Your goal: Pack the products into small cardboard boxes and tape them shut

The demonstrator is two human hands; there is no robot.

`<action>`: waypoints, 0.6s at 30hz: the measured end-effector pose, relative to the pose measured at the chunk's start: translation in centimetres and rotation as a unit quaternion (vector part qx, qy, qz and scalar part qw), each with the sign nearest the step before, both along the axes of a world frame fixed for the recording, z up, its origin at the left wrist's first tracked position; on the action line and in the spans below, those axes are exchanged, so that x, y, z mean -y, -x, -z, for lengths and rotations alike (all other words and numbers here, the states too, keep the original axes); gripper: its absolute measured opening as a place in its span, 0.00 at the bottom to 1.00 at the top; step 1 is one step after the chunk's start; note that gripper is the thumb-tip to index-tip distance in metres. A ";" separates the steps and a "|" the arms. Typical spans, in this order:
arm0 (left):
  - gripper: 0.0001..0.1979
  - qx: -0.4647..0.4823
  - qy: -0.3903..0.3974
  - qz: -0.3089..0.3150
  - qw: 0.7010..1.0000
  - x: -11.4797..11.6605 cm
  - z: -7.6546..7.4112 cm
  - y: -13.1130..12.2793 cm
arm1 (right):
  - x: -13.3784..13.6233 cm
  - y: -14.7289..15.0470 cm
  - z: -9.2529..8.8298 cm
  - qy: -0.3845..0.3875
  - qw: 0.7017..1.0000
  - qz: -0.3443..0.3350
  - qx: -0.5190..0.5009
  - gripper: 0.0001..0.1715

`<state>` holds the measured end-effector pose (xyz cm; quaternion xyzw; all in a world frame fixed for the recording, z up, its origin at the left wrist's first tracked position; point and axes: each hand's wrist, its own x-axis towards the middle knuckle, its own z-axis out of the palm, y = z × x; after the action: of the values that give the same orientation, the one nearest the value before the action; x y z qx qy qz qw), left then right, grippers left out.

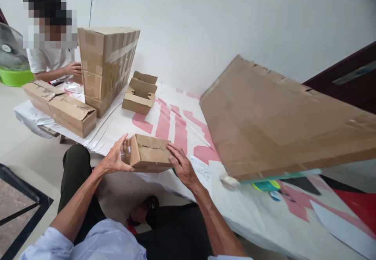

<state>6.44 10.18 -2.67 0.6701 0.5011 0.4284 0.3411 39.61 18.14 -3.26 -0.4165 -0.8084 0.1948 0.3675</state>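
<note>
A small brown cardboard box (154,155) is held between my two hands at the near edge of the table, with a rough dark seam running along its top. My left hand (115,159) wraps around the box's left end, thumb low and fingers high. Something shiny, perhaps clear tape, shows between those fingers, but I cannot make it out fully. At the right end, my right hand (182,165) grips the box with its fingers over the top edge; its thumb is mostly hidden. Beyond the box stands an open cardboard box (138,102) with raised flaps.
Stacked taped boxes (101,68) and a row of closed boxes (70,109) stand at left. A large cardboard sheet (282,123) leans at right, above a tape roll (229,182). Behind the stack sits another person (49,62). A white-and-pink cloth (182,115) covers the table.
</note>
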 end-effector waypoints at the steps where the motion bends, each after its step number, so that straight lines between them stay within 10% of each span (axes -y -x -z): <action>1: 0.71 -0.013 -0.007 -0.011 1.000 0.0 -0.6 -0.6 | 0.0 0.0 -1.0 -0.016 1.000 0.014 -0.004 0.29; 9: 0.55 -0.102 -0.037 -0.048 0.993 -1.0 -4.8 -4.2 | 2.8 6.6 -13.2 -0.244 0.963 -0.063 0.100 0.13; 18: 0.48 -0.121 -0.021 -0.059 0.991 -0.8 -7.2 -6.6 | 2.4 10.2 -14.2 -0.223 0.873 -0.069 0.429 0.09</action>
<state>13.02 10.99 4.54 0.6932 0.5682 0.3744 0.2376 29.45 15.72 10.90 -0.3094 -0.9352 -0.1638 0.0531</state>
